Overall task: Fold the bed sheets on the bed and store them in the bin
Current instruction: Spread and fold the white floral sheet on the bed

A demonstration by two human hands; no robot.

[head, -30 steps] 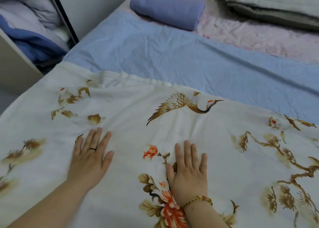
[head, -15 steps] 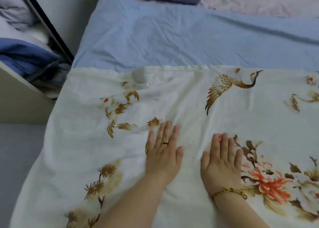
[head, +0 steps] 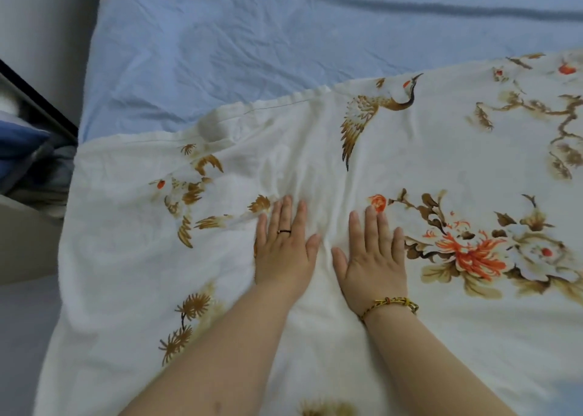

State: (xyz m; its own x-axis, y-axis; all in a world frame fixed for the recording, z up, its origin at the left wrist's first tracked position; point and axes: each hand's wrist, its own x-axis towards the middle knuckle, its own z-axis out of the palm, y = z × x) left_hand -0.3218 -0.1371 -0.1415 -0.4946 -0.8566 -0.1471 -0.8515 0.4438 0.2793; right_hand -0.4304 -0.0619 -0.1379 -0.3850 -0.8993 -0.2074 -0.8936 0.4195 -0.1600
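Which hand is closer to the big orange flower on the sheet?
Right. The right hand lies flat beside the big orange flower, its little finger near the leaves; the left hand is farther, on the right hand's other side.

Left grip (head: 283, 251), right grip (head: 373, 256) flat, palms-down

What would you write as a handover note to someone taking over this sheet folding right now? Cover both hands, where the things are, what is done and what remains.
Left hand: open, flat on the printed sheet.
Right hand: open, flat beside it on the same sheet.
The printed sheet lies spread on the bed, overlapping the blue sheet, with creases between the hands.
Done: sheet laid out, not folded small.
Left: smooth it, fold it, store it. The open compartment with blue fabric at the left may be the bin; I cannot tell.
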